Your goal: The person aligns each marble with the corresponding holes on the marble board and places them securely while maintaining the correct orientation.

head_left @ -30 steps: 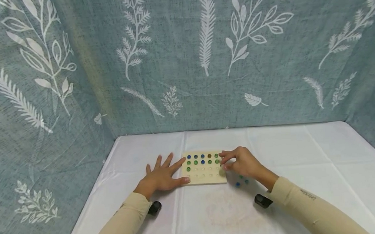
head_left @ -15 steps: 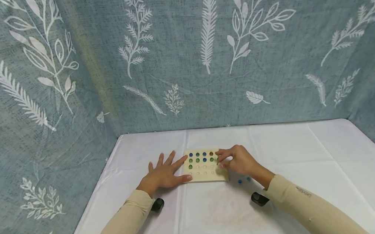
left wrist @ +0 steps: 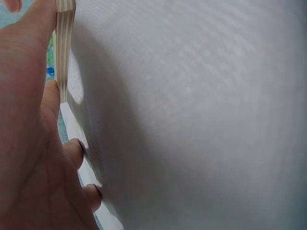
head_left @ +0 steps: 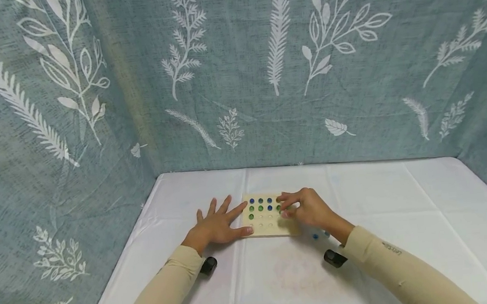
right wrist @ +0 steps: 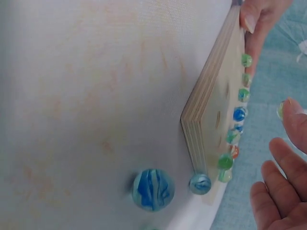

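Observation:
A pale wooden board with rows of round hollows lies on the table. Blue, green and amber marbles fill hollows in its far rows, and one green marble sits at the left of the third row. My left hand rests with fingers spread, thumb and index finger at the board's left edge. Over the board's right part, my right hand pinches a greenish marble between thumb and fingers, mostly hidden by the thumb. The right hand covers the right ends of the rows.
Loose blue marbles lie on the white tablecloth near the board's right corner, partly behind the right wrist in the head view. Black wrist cameras sit under both wrists. A leaf-patterned teal curtain hangs behind the table.
My right hand has moved left over the board from its right edge, with the marble. The left hand stays at the board's left edge. The head view has shifted slightly.

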`<state>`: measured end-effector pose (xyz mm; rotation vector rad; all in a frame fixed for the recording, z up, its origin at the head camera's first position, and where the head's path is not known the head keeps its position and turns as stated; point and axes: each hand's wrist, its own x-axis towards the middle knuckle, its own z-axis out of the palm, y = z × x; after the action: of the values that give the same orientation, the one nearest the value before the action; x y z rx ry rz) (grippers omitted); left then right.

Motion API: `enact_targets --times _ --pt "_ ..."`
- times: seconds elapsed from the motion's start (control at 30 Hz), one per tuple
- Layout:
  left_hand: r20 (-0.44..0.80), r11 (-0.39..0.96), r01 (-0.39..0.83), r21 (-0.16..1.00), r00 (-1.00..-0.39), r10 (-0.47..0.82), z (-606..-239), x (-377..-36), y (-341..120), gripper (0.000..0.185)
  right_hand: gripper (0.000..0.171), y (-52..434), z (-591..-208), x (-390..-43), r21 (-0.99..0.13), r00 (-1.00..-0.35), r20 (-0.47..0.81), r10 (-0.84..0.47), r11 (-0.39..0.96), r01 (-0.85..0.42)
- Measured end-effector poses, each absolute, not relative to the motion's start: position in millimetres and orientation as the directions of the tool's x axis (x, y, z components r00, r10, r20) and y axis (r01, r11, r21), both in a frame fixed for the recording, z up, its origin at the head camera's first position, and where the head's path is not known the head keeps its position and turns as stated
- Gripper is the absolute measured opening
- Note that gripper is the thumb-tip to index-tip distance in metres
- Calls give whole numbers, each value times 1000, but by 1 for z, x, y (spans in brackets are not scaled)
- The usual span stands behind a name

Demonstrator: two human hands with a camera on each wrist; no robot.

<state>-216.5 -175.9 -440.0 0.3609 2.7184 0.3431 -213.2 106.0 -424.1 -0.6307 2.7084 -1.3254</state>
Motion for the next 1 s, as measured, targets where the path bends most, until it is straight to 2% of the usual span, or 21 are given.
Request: enact_targets --times 0.2,1.0 --pt "-335 938 202 283 -895 294 -441 -216 -175 86 12 99 -425 -213 -767 -928 102 -359 565 -303" --pt "-324 934 208 291 -897 301 -441 -216 -176 85 9 80 -428 -221 -750 -900 156 -408 544 -376"
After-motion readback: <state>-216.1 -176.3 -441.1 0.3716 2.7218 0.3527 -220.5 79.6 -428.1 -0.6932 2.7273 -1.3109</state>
